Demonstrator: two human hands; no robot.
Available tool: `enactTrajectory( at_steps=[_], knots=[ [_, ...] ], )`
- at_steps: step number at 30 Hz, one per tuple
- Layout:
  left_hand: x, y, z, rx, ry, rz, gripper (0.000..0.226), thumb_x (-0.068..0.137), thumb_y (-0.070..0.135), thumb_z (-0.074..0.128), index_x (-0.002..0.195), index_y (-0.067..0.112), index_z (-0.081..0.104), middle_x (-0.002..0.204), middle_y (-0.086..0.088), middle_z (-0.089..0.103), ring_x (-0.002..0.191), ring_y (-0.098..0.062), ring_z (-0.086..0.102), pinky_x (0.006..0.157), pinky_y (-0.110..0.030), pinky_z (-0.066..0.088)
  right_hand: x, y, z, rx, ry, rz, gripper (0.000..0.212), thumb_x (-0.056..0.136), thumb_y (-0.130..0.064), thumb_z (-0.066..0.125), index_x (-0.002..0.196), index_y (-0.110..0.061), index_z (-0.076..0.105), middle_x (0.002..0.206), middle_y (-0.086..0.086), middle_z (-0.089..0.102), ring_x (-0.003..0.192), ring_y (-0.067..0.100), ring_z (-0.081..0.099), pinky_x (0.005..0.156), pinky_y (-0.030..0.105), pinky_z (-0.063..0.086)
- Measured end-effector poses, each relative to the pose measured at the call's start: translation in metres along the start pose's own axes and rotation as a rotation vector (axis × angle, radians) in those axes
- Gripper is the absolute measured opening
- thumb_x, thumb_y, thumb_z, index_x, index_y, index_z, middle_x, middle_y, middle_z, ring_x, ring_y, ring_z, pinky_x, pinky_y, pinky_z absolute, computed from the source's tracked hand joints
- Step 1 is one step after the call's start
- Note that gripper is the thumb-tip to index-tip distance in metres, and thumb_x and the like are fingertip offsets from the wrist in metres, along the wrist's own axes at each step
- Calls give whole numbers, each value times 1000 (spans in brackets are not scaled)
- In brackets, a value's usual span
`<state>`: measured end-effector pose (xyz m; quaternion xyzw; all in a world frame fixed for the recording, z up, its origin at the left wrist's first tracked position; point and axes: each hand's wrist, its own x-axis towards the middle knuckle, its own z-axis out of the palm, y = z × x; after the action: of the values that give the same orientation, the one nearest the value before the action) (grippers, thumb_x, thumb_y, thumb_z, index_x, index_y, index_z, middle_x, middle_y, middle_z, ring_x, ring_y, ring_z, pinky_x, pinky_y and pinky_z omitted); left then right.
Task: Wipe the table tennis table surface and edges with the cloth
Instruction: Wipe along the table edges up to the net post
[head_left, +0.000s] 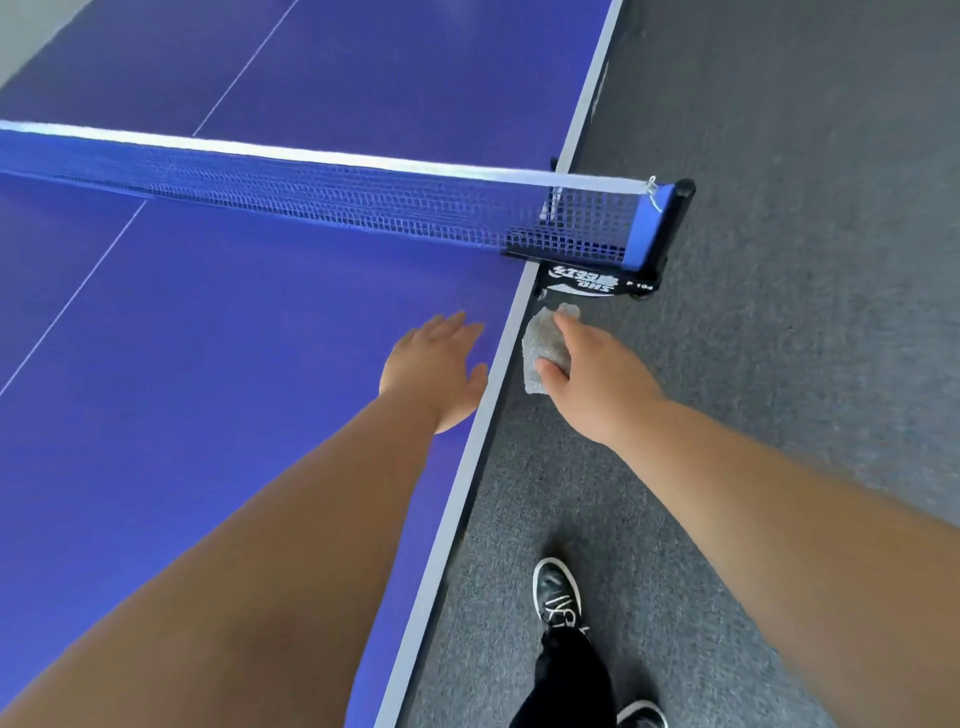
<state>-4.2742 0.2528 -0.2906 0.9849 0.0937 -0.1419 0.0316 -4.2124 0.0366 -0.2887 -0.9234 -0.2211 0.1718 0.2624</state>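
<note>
Nearest us, below the right forearm, a black shoe (558, 592) with white laces and a dark trouser leg (571, 675) stand on rough grey carpet (779, 364). Both our bare arms reach forward, almost straight, one on each side of the table's long side edge (457, 493), a pale grey band running between them.

Our left hand (434, 364) lies palm down on the table (208, 338), a smooth, flat blue-violet top with a slight sheen. Its fingers are straight and a little spread, holding nothing, and the thumb points toward the edge band just to its right.

Our right hand (597, 374) is off the table, beside the edge and over the carpet. It holds the cloth (540, 345), a small grey rag with a nubbly terry weave, crumpled into a rough oblong. The forefinger lies across the cloth's upper part and the thumb presses its lower part, keeping it against the dark side face of the table just under the band. The other fingers are hidden behind the hand.

Just beyond the cloth sits the black net clamp (597, 283) with white lettering, and above it the round black post (675, 223). From the post the net (311, 197), blue mesh with a white tape along its top, stretches away to the left beyond both hands. A thin white line (78, 296) runs down the table, far left of the left hand.
</note>
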Motion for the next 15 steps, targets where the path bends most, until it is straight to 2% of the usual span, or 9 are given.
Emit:
enactTrajectory(
  at_steps=[4,9,13,15],
  knots=[
    [29,-10,18,-15,62,9,65,105,55,29,165,35,16,174,8,7,160,-19,4,130,-42,9,13,2,30,82,68,27,65,105,-43,49,161,-22,24,155,8,45,135,33,50,104,47,46],
    [41,-18,43,-117,179,-37,66,101,53,23,165,36,16,174,9,6,160,-15,0,130,-39,-1,42,6,52,196,159,45,65,108,-44,42,162,-26,12,161,2,35,136,31,48,101,45,45],
    [44,-22,46,-131,197,-24,68,98,53,23,164,38,16,174,8,8,160,-15,1,130,-39,0,75,-3,65,288,111,104,69,110,-41,35,165,-23,-2,170,4,18,143,35,42,108,46,42],
    [45,-24,46,-134,199,-20,68,98,53,25,164,37,17,174,8,8,160,-16,2,131,-41,2,94,-13,69,325,68,139,70,111,-39,33,165,-18,-8,172,9,15,141,38,44,108,45,41]
  ],
)
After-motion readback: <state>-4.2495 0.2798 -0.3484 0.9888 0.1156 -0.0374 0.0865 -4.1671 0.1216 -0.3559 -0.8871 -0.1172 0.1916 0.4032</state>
